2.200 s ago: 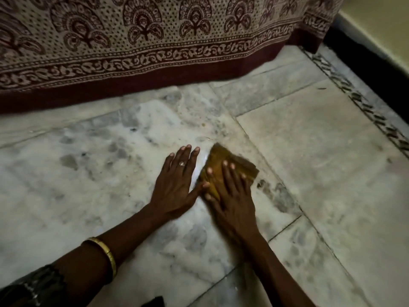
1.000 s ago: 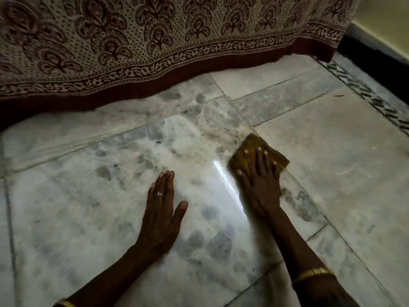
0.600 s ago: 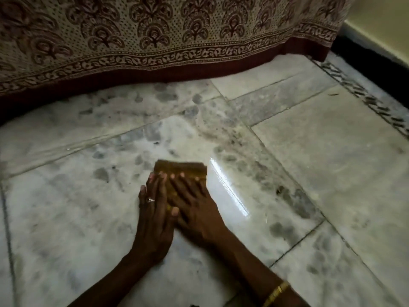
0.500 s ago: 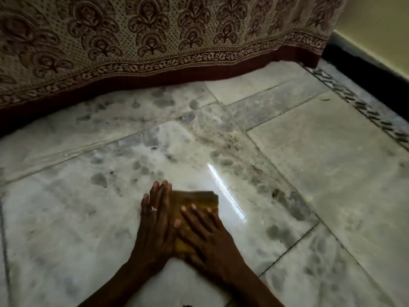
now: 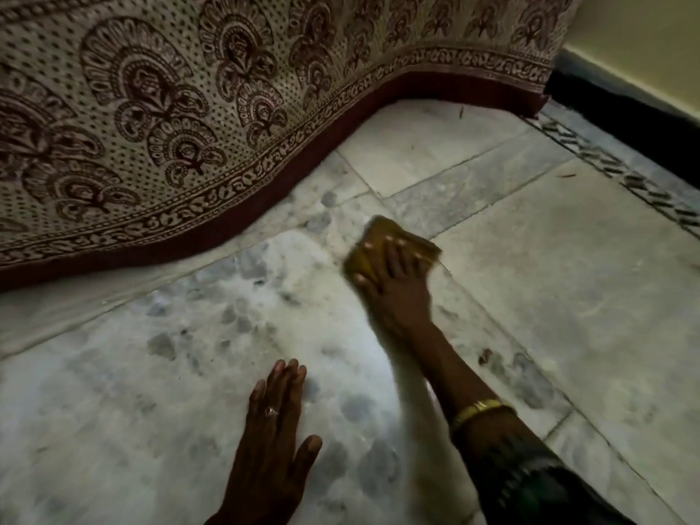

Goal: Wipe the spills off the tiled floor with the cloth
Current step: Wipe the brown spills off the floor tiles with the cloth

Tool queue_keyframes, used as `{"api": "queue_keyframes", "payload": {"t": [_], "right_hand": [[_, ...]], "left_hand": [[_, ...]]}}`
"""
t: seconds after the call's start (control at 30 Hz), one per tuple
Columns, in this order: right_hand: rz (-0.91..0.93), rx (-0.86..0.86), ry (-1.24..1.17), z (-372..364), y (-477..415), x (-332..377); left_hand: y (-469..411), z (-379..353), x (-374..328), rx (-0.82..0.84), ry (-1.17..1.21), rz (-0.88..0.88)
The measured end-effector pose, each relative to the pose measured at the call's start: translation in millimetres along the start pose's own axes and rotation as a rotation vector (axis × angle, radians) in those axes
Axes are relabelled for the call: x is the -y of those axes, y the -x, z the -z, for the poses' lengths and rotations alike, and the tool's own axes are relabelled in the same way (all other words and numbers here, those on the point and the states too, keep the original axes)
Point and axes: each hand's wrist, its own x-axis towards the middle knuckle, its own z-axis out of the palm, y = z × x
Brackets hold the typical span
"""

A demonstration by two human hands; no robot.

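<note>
The tiled floor (image 5: 549,297) was pale marble with grey mottling and dark grout seams. A printed fabric (image 5: 189,108) with a maroon hem hung down to it. Just beside that hem lay the mustard cloth (image 5: 369,246), pressed flat under the right hand (image 5: 401,286), whose fingers were spread on top rather than clamped around it. Well apart from the hem, the left hand (image 5: 271,449) rested palm-down, fingers together, holding nothing. Past the fabric's far corner ran a patterned border strip (image 5: 621,172) and a dark skirting (image 5: 625,108) below a pale wall (image 5: 644,39).
</note>
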Motion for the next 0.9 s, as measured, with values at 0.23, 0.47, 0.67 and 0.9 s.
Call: {"api": "queue_keyframes", "payload": {"t": [0.23, 0.47, 0.67, 0.9], "right_hand": [[0.455, -0.008, -0.033, -36, 73, 78], [0.141, 0.004, 0.228, 24, 221, -25], [-0.479, 0.001, 0.165, 62, 275, -96], [-0.860, 0.029, -0.550, 91, 268, 37]], "left_hand": [[-6, -1, 10, -0.069, 0.079, -0.028], [-10, -11, -13, 0.040, 0.040, -0.143], [-8, -18, -17, 0.111, -0.089, -0.132], [-22, -26, -36, 0.133, 0.028, -0.060]]}}
